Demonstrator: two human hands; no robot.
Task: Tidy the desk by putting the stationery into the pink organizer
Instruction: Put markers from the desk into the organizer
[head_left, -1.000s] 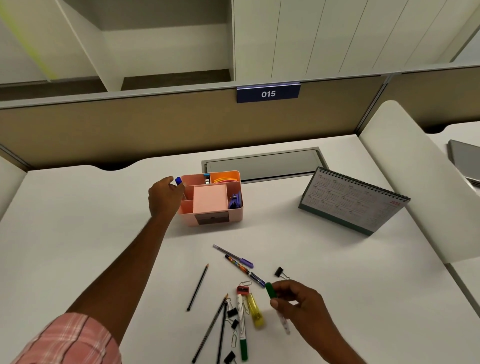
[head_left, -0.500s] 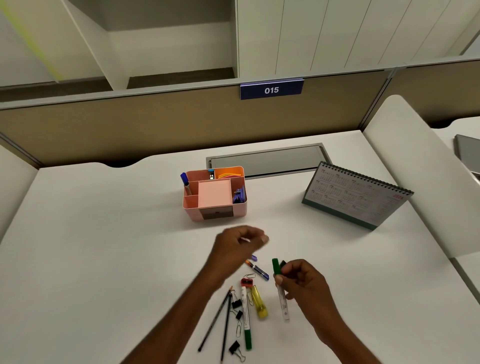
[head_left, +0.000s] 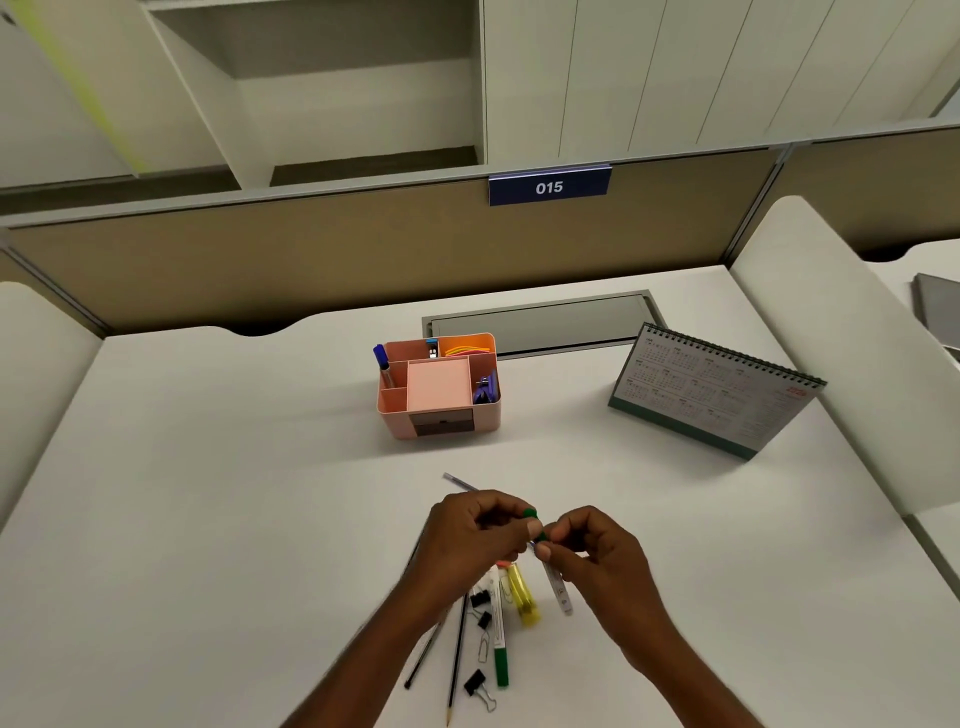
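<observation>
Found fingertips (head_left: 544, 552) of R hand (head_left: 602, 564) curled and pinching upper barrel of green-cap marker (head_left: 559, 588), lower ctr of frame. Found L hand (head_left: 470, 540) curled likewise, thumb and forefinger closed on the green cap end. Cannot tell whether cap seated or part off. Hands touching, or v. nearly, at the cap.

Long axis of marker: steep diagonal, cap end toward upper left, white tail toward lower right, tail clear of both hands. Cannot tell whether tail touches desk (head_left: 208, 519).

Pink organizer (head_left: 390, 415) up-frame and slightly left of the pinch, well apart, upper ctr. L hand on that side, so judged marginally nearer. Barrel in R hand, so that hand judged likelier carrier. Cap end aimed roughly toward organizer. For upright drop into a slot, need to swing tail down. Blue pen (head_left: 382, 358) standing in far-left slot, pink pad (head_left: 439, 382) in middle, purple item (head_left: 485, 392) in right slot.

Outward, below hands: yellow highlighter (head_left: 524, 597), second green marker (head_left: 500, 644), pencils (head_left: 457, 654), binder clips (head_left: 480, 597), mostly lying up-down frame. Thin pen (head_left: 460, 482) showing at upper left of L hand, rest hidden. Desk calendar (head_left: 711, 395) at right.

Risk noted: poss. loose cap dropping in transit.
</observation>
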